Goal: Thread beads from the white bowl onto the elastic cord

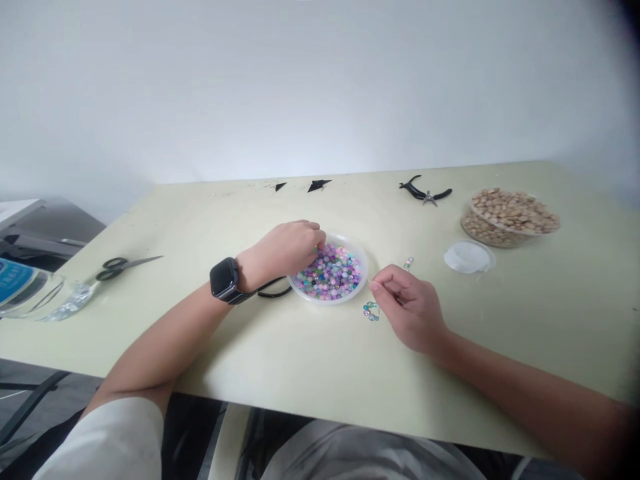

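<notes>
My left hand (287,250), with a black smartwatch (225,280) on the wrist, reaches over the rim of a round clear plastic dish (351,247). Its fingertips are bunched at the edge of the mixed pink, purple and teal beads (330,272), and I cannot tell whether they pinch one. My right hand (407,307) rests on the table just right of the dish, with fingers pinched together. A thin thread seems to run through them, with a short row of beads (371,311) on the near side and a small bead group (409,264) beyond.
A pale green table (300,350) carries black-handled pliers (425,193), black-handled scissors (125,268), a clear tub of pale brown nuts or beads (509,219), a white disc (467,257), a black cord (273,290), black scraps (317,185) and a plastic bottle (35,293).
</notes>
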A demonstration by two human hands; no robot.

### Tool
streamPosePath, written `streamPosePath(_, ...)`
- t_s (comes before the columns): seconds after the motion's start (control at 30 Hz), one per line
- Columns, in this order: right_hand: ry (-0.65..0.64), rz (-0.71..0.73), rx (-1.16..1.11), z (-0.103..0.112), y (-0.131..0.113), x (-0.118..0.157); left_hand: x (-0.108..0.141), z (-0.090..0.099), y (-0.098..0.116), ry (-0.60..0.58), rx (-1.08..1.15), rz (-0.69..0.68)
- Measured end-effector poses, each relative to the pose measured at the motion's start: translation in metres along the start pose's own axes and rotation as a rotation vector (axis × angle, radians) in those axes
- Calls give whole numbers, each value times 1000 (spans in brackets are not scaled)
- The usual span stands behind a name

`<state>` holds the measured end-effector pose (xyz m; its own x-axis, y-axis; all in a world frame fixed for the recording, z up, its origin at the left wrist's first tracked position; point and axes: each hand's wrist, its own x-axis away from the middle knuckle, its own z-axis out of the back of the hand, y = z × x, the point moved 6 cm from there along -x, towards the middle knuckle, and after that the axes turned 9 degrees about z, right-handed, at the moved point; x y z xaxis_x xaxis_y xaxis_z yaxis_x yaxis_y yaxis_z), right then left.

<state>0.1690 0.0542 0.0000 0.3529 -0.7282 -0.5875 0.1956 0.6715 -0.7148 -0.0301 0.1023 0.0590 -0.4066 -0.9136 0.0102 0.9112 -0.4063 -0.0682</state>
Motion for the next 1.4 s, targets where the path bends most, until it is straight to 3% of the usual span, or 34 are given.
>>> streamPosePath(0.33, 5, 21, 6, 3, -2, 0, -2, -7, -8, 43, 65, -5)
streamPosePath(0.57, -8, -9, -14, 0, 1, 0, 1, 23, -11, 114, 669, -120)
streamPosePath(0.7, -4, -21, -11, 1, 2, 2, 0, 20, -6, -51, 1065, -170)
streamPosePath(0.8, -4, -22, -17, 2, 3, 2, 1, 19, -3, -119, 1239, -193)
streamPosePath(1.1, -2, -17, -19, 1, 1, 1, 1, 20, -2, -129, 1369, -161)
streamPosePath(1.4, 30, 57, -19, 4, -6, 1, -1, 17, -3, -77, 1328, -134)
